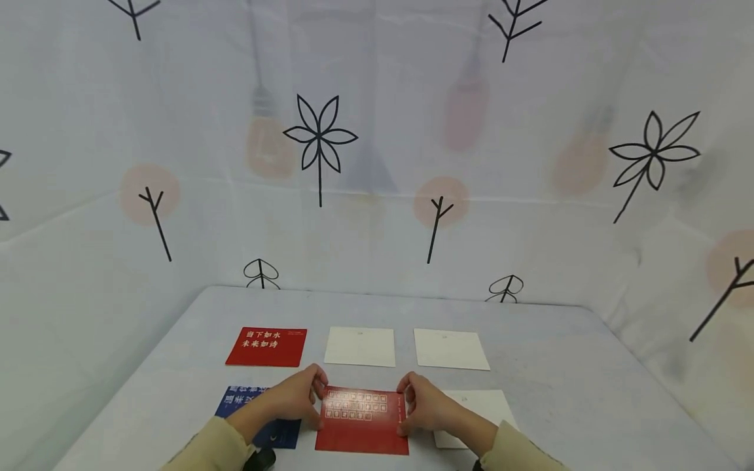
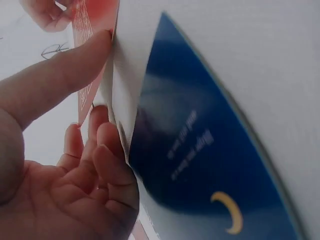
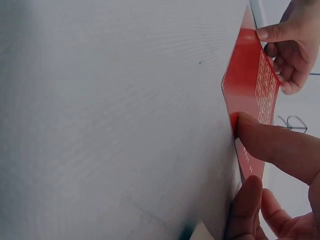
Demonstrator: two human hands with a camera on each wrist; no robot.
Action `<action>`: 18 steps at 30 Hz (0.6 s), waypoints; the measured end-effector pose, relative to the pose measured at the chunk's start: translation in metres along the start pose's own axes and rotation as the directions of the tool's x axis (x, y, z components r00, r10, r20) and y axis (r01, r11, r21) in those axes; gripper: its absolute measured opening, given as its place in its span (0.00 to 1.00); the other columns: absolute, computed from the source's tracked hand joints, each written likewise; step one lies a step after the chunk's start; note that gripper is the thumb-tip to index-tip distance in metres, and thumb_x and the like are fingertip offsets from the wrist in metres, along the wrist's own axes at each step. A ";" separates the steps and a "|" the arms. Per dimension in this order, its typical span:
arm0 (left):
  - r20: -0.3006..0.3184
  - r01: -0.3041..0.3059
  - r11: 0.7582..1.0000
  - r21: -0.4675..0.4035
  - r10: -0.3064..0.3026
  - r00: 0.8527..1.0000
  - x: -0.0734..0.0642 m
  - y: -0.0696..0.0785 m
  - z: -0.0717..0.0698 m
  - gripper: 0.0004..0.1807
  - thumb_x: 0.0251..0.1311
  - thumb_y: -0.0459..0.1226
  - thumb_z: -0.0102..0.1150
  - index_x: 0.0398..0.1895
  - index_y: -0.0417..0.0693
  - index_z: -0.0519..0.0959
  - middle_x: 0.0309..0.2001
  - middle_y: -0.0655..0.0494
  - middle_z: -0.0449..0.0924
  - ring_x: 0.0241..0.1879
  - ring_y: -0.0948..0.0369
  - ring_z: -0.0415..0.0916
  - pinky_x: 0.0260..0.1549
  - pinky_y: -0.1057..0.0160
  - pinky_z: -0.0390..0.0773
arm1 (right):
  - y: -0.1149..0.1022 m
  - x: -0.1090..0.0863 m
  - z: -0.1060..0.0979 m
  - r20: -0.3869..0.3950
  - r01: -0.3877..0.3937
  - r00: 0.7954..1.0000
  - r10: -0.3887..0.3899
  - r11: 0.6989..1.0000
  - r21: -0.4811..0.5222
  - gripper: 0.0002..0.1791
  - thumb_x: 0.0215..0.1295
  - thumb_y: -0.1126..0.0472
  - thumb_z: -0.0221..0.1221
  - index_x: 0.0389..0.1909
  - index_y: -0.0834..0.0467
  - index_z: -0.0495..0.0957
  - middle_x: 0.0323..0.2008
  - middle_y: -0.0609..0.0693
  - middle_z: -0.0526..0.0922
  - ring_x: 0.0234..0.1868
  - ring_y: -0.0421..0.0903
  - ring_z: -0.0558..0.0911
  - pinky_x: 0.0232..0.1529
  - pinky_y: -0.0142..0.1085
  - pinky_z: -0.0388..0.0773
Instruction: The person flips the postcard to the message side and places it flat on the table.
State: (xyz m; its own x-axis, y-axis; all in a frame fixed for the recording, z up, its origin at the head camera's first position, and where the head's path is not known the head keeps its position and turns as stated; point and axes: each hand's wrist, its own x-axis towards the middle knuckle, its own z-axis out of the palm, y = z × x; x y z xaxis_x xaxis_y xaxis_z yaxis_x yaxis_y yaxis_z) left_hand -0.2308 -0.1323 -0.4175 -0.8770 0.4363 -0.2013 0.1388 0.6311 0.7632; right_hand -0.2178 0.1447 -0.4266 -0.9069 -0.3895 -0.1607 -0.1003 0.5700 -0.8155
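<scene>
A red card [image 1: 362, 439] with rows of small pale printed boxes lies in front of me between both hands. My left hand [image 1: 294, 398] holds its left edge, thumb at the near part and fingers toward the far corner. On the opposite edge my right hand [image 1: 434, 407] grips it the same way. The left wrist view has the thumb on the red card [image 2: 106, 15], with the other fingers curled by its edge. From the right wrist, the thumb presses the rim of the red card [image 3: 245, 65]. Beneath my left forearm lies a blue card [image 2: 200, 145] with a yellow crescent moon, partly covered.
Behind, in a row, lie a red card with white writing [image 1: 268, 356] and two white cards, one central [image 1: 359, 347] and one right [image 1: 450, 350]. Another white card [image 1: 485, 405] sits partly under my right forearm. A patterned white curtain [image 1: 377, 248] rises behind the white table [image 1: 559, 366].
</scene>
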 end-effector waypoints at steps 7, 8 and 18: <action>-0.018 -0.044 0.992 -0.118 0.042 0.999 -0.002 0.000 -0.002 0.29 0.39 0.27 0.73 0.43 0.40 0.65 0.31 0.52 0.73 0.30 0.58 0.75 0.32 0.59 0.80 | 0.000 0.002 0.001 -0.016 0.034 0.999 -0.033 0.998 0.050 0.33 0.32 0.76 0.71 0.41 0.61 0.64 0.28 0.53 0.71 0.26 0.46 0.70 0.24 0.36 0.68; -0.021 -0.042 0.990 -0.135 0.039 0.999 -0.003 -0.001 -0.003 0.29 0.40 0.27 0.72 0.43 0.40 0.65 0.31 0.51 0.73 0.30 0.57 0.76 0.32 0.58 0.80 | -0.001 0.002 0.000 -0.022 0.031 0.999 -0.030 0.998 0.061 0.34 0.33 0.76 0.71 0.42 0.61 0.64 0.26 0.52 0.72 0.25 0.45 0.70 0.23 0.35 0.68; -0.145 -0.012 0.976 -0.219 -0.020 0.989 -0.005 -0.009 -0.008 0.27 0.46 0.32 0.70 0.47 0.39 0.65 0.32 0.51 0.76 0.31 0.57 0.78 0.35 0.54 0.80 | -0.004 0.003 -0.006 -0.062 0.004 0.998 0.007 0.985 0.171 0.16 0.51 0.69 0.66 0.38 0.65 0.70 0.23 0.50 0.79 0.23 0.43 0.79 0.26 0.35 0.79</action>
State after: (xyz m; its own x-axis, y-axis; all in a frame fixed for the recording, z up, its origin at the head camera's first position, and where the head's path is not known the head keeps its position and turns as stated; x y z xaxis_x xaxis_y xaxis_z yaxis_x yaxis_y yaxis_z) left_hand -0.2313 -0.1452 -0.4185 -0.9369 0.3260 -0.1259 0.0453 0.4704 0.8813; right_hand -0.2227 0.1451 -0.4208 -0.9311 -0.3403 -0.1318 -0.0323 0.4366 -0.8991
